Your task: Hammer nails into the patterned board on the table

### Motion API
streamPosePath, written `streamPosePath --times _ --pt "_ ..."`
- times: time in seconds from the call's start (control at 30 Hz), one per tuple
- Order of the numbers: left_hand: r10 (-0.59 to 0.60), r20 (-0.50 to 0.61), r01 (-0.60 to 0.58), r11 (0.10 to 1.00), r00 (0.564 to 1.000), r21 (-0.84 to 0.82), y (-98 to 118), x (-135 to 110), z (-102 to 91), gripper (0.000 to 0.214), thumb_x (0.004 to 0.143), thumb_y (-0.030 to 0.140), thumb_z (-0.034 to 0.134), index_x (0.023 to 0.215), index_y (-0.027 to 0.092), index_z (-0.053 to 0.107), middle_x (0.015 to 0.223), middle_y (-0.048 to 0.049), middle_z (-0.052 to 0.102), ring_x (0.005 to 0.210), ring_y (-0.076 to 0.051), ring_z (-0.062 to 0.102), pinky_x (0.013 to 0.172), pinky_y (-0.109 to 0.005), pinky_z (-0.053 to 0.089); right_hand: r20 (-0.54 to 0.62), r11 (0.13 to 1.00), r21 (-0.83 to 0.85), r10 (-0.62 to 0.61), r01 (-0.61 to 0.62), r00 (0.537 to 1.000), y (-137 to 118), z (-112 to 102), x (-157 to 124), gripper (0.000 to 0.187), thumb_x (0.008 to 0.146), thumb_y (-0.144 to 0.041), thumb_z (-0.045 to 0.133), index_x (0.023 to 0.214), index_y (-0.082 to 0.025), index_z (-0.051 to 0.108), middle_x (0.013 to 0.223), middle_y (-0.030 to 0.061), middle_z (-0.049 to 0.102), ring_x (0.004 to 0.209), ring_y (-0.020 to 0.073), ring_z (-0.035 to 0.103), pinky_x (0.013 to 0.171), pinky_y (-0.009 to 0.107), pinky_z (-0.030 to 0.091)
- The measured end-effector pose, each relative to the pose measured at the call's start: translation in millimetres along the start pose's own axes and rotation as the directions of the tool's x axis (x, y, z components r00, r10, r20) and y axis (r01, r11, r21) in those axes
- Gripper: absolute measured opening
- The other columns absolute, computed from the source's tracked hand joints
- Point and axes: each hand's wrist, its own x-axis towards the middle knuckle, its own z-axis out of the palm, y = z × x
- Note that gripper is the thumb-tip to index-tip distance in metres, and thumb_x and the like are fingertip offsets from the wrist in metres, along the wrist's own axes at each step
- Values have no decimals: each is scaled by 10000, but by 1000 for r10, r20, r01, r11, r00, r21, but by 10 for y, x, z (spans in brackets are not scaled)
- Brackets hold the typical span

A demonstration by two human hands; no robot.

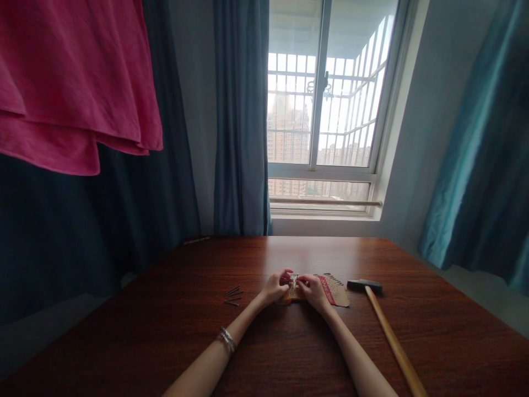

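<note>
Left hand [276, 286] and right hand [313, 291] meet at the left end of the card [339, 293] on the bench [165, 331]. Each grip is pinched on a small pale piece [293, 281] midway between them. Nails [232, 295] lie left of the card, the hammer [364, 285] right.

Silver bracelet [227, 339], wrist of left hand [276, 288]

No lettering can be read; the red print on the brown card [338, 290] is too small.
</note>
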Motion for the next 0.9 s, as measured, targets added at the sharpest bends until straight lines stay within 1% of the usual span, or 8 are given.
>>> streamPosePath --times 0.17,0.3,0.4,0.53,0.73,0.9 --pt "-3 7 2 999 1000 42 39 -8 -3 346 687 190 614 1030 151 594 880 -42 657 809 -158 618 761 -260 490 15 1000 -13 -28 28 999 42 22 11 185 781 -264 559 765 -202 733 742 57 714 707 195 611 684 285 463" --pt "-9 12 8 998 1000 54 74 -7 -7 309 685 247 656 975 143 631 890 -53 670 807 -159 624 747 -249 494 31 998 -21 -60 60 998 47 26 3 167 786 -232 563 766 -211 727 746 45 703 723 190 599 698 286 453" --pt "-4 25 3 1000 1000 28 80 9 -6 272 683 248 666 930 134 652 905 -59 678 820 -159 627 755 -246 496 41 996 -29 -80 81 996 33 13 -11 163 795 -217 559 790 -218 722 764 39 694 749 188 591 710 285 442" --pt "-25 41 24 1000 999 4 53 43 -8 285 675 251 676 932 127 663 889 -56 685 816 -160 628 745 -245 499 47 994 -38 -98 100 994 23 -6 -26 158 802 -206 559 811 -221 716 779 34 681 766 184 581 708 278 432" --pt "-46 42 45 999 998 20 17 69 -7 290 682 274 670 932 128 676 866 -49 685 795 -156 624 726 -246 497 43 992 -56 -109 111 993 40 -9 -26 156 817 -202 541 788 -207 694 771 34 663 756 179 571 709 278 424" --pt "-23 63 24 1000 998 -13 57 53 -14 275 670 195 645 933 118 670 881 -55 681 812 -157 622 744 -248 492 41 991 -66 -115 118 992 40 -8 -30 159 823 -198 527 782 -203 681 786 37 661 768 181 574 722 281 425"
